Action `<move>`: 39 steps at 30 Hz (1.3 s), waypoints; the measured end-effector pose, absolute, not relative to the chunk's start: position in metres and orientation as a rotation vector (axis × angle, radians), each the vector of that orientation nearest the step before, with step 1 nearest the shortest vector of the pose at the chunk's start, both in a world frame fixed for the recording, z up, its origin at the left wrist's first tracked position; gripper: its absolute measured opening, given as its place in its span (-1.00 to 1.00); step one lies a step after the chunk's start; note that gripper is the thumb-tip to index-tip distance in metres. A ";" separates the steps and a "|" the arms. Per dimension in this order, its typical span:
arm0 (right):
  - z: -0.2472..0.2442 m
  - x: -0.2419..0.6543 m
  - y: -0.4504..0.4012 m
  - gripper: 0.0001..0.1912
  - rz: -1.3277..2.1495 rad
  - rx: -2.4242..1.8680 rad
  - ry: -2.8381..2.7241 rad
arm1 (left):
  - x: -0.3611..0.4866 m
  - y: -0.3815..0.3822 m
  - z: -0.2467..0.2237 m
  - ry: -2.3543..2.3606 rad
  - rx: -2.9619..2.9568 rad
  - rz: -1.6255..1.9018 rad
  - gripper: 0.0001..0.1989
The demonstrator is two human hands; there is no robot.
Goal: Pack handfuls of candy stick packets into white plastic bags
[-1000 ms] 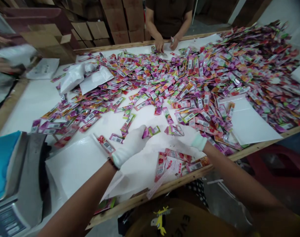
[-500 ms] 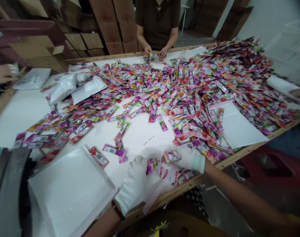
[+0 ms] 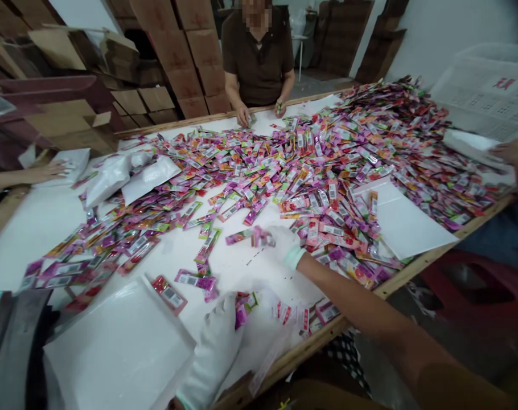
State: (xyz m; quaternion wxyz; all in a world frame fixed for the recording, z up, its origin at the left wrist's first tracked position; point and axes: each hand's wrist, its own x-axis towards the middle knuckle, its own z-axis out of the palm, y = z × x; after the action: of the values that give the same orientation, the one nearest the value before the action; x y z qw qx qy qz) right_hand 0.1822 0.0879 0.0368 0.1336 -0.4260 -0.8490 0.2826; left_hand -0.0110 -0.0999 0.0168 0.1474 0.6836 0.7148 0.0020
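Note:
Both of my hands wear white gloves. My left hand (image 3: 218, 336), near the front edge, is closed around several small purple, red and green sachets (image 3: 245, 307) whose ends stick out past the fingers. My right hand (image 3: 283, 241) reaches out over the white table (image 3: 242, 267). A pink stick sachet (image 3: 262, 237), smeared by motion, is at its fingertips. Just left of it lies a purple and green sachet (image 3: 237, 237); I cannot tell if they touch. Printed clear plastic strips (image 3: 291, 316) rest at the table edge between my arms.
A big sachet heap (image 3: 395, 131) spreads across the table. White mailer bags lie at front left (image 3: 118, 347), right (image 3: 412, 216) and back left (image 3: 150, 179). A co-worker (image 3: 259, 57) sorts sachets opposite; other people's hands show left (image 3: 49, 172) and right (image 3: 513, 154). Wooden rim (image 3: 395, 282) edges the table.
My right hand has moved forward from beside my left hand to the sachets in the middle. My left hand has shifted slightly down and left. The view has tilted up.

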 end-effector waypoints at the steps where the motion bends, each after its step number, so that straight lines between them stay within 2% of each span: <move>1: 0.032 0.177 0.081 -0.68 0.843 -1.197 -2.497 | -0.012 -0.102 0.021 2.041 1.908 0.029 -0.69; 6: 0.018 0.189 0.073 -0.62 1.054 -1.030 -2.406 | -0.019 -0.110 0.035 2.033 1.795 0.029 -0.80; 9: 0.024 0.224 0.098 -0.67 1.089 -1.079 -2.149 | -0.022 -0.102 0.045 1.968 1.920 0.016 -0.73; 12: 0.035 0.250 0.127 -0.63 0.921 -1.095 -2.319 | -0.009 -0.077 0.056 1.703 2.287 0.065 -0.66; 14: 0.039 0.253 0.136 -0.60 0.758 -1.016 -2.639 | 0.008 -0.052 0.058 1.520 2.517 0.082 -0.71; 19: 0.040 0.237 0.124 -0.46 0.345 -0.843 -3.156 | 0.046 -0.004 0.033 1.413 2.836 0.026 -0.68; 22: 0.040 0.238 0.120 -0.48 0.332 -0.903 -3.147 | 0.048 -0.003 0.021 1.507 2.818 -0.062 -0.69; 25: 0.043 0.250 0.134 -0.45 0.357 -1.056 -2.963 | 0.039 -0.014 0.029 1.473 2.751 -0.161 -0.74; 32: 0.038 0.252 0.182 -0.61 0.401 -1.783 -2.737 | -0.012 0.015 0.063 1.620 2.675 -0.219 -0.74; 35: 0.035 0.240 0.184 -0.60 0.402 -1.840 -2.782 | -0.034 0.039 0.064 1.681 2.611 -0.343 -0.70; 39: 0.040 0.225 0.174 -0.64 0.269 -1.698 -2.851 | -0.041 0.046 0.054 1.701 2.575 -0.393 -0.74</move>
State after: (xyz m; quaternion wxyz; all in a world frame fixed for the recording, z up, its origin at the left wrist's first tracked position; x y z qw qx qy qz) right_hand 0.2252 0.1736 0.0397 -0.0937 -0.5077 -0.8526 0.0805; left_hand -0.0406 0.0461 0.0543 0.0150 0.8276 0.5467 -0.1264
